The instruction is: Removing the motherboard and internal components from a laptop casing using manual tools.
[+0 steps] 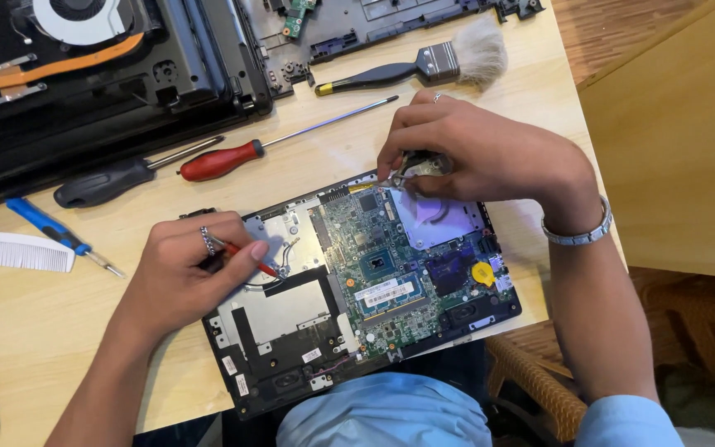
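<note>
At nine o'clock I see a white plastic comb-like strip beside a small blue-handled screwdriver. Above them, toward ten o'clock, lie a black-handled screwdriver and a red-handled screwdriver on the pale wooden table. My left hand is curled shut, pinching a thin red-handled tool whose tip rests on the silver metal plate at the left of the opened black laptop base. That base sits at six o'clock, its green circuit board exposed. My right hand, at one o'clock, pinches a small metal part over the board's upper edge. A black-handled brush with pale bristles lies at twelve o'clock.
</note>
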